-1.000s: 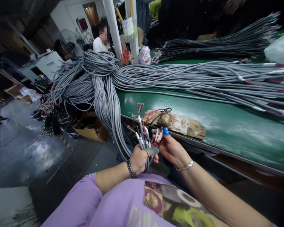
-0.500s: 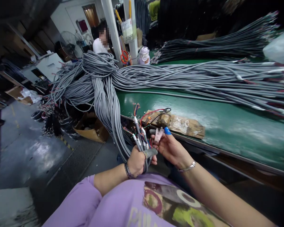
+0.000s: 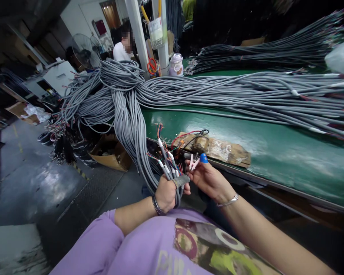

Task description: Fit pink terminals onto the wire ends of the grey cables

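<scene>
Fingers [image 3: 187, 188] of left hand [image 3: 165, 194] are clamping gray multicore cable ends [image 3: 163, 149], colored wires [image 3: 159, 131] fanning out above; cable runs are disappearing behind the fist. Right hand [image 3: 210, 181] is pinching pale-pink clip [image 3: 193, 165] just beside them, exact contact hard to make out. Wooden board [image 3: 226, 151] is lying beyond.

At centre, we see grey cables [image 3: 162, 151] banded white, with red, blue and green wires [image 3: 159, 130]; a pale pink clip [image 3: 193, 164]; a blue finger cover [image 3: 203, 158]. Right, a green tabletop [image 3: 281, 143]; bottom, a purple shirt [image 3: 134, 248] with multicoloured print.
</scene>
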The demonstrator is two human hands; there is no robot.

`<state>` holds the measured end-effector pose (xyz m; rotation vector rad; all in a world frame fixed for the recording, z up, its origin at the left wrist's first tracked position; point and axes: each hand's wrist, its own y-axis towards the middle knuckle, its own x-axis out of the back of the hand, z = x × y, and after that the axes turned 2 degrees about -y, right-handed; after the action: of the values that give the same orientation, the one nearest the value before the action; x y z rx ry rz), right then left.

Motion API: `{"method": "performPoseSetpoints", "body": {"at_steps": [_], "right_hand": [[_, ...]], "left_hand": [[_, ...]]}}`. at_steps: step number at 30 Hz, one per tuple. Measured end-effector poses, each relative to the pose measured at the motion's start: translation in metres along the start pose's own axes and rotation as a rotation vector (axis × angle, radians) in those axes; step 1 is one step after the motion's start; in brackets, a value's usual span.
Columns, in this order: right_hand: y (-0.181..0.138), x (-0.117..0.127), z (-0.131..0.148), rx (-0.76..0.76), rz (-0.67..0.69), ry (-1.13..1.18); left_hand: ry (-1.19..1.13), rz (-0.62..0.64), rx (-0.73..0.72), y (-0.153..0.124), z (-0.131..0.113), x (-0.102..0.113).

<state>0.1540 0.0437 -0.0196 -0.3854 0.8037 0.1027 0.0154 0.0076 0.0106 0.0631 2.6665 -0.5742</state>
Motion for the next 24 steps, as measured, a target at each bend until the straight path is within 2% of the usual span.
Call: {"method": "performPoseSetpoints", "body": {"at_steps": [10,18,24], "right_hand": [[0.008,-0.004,-0.005,0.074,-0.086,0.09],[-0.001,-0.001,-0.013,0.069,0.031,0.057],[-0.014,0.018,-0.023,-0.009,0.018,0.003]], "left_hand": [[0.01,-0.018,0.015,0.004,0.005,0.0],[0.02,-0.015,0.003,-0.001,0.003,0.002],[0.028,0.014,-0.029,-0.009,0.003,0.012]]}}
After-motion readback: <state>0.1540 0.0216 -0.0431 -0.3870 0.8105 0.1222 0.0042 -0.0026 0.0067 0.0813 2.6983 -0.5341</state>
